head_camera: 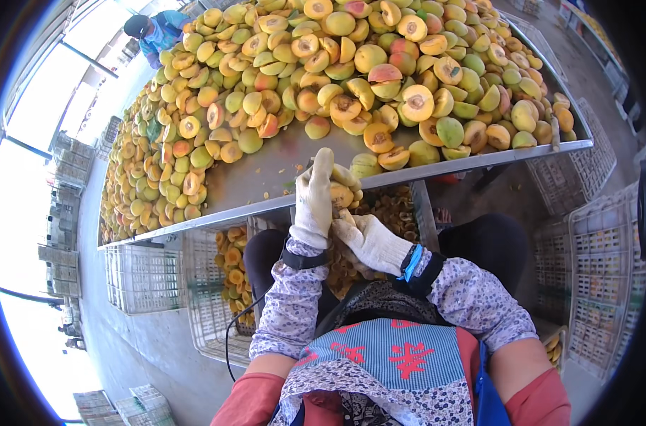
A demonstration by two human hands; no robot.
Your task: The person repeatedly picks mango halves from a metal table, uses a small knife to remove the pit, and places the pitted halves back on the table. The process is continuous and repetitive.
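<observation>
My left hand (316,199), in a whitish knit glove, is closed around a cut yellow peach (341,196) just over the table's near edge. Its fingers hide much of the fruit. My right hand (373,242), gloved too, meets it from below with curled fingers. A small tan piece (346,215) shows at its fingertips; whether this is a tool handle or fruit is unclear. Beyond both hands, a large heap of halved peaches (280,58) covers most of the metal-rimmed table (259,183), with stones showing in some halves.
Below the table edge, between my knees, lies a mass of brown peach stones or scraps (392,207). A plastic crate (206,298) of peach halves stands left; stacked crates (600,277) stand right. Another person (160,34) is at the far left. A black cable (228,341) hangs by my left arm.
</observation>
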